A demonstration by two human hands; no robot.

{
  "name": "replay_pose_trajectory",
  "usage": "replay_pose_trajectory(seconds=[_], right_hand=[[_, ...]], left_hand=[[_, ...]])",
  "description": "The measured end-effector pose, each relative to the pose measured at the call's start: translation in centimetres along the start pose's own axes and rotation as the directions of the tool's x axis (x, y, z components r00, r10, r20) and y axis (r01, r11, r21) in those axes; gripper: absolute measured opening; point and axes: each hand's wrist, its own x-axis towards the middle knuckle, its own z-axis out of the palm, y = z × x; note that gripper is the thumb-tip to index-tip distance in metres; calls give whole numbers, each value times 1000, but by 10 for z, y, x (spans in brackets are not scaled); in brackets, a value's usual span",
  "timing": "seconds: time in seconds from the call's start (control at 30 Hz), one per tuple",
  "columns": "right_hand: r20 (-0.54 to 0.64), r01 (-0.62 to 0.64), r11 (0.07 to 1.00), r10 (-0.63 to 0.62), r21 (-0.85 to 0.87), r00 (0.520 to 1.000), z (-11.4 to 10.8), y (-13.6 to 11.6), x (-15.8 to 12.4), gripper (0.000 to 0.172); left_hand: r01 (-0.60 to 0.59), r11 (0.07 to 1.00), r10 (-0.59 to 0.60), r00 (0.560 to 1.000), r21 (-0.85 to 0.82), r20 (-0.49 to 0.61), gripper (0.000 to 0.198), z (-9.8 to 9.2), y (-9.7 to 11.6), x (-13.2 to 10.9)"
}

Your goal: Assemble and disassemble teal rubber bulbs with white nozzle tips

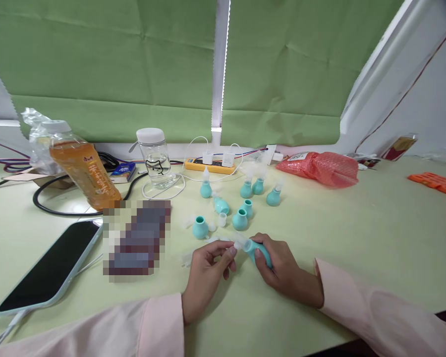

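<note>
In my right hand (280,265) lies a teal bulb (257,252), its mouth turned left towards my other hand. My left hand (210,267) pinches a small translucent piece (238,245) beside that mouth; whether the two touch I cannot tell. Beyond my hands stand open teal bulbs, among them one at the left (199,228) and one in the middle (240,219). Another bulb (221,205) lies on its side near a clear little cup (222,219). Farther back, several bulbs carry translucent tops, such as one with a pointed nozzle (205,188).
A phone (50,267), a blurred-out object (139,238) and a tilted orange drink bottle (83,171) are on the left. Behind are a clear water bottle (156,161), a power strip (210,166) and a red bubble-wrap bag (319,168). An orange item (436,183) lies far right.
</note>
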Motion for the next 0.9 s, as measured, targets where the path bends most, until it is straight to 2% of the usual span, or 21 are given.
replay_pose_trajectory(seconds=[0.27, 0.6, 0.73, 0.83, 0.9], right_hand=[[-25, 26, 994, -29, -106, 999, 0, 1, 0, 14], [2, 38, 997, -38, -64, 999, -2, 0, 1, 14], [33, 47, 997, -45, -59, 998, -4, -2, 1, 14], [56, -10, 1000, 11, -18, 998, -6, -6, 2, 16], [115, -103, 990, 93, 91, 989, -7, -9, 3, 15]], left_hand=[[-6, 1000, 6, 1000, -22, -6, 19, -1, 1, 1], [13, 999, -13, 1000, 30, -19, 21, -1, 2, 0], [-18, 999, 18, 1000, 44, 2, 20, -1, 0, 1], [-20, 998, 19, 1000, 57, 9, 20, -1, 1, 0], [-9, 998, 8, 1000, 61, 11, 20, -1, 2, 0]])
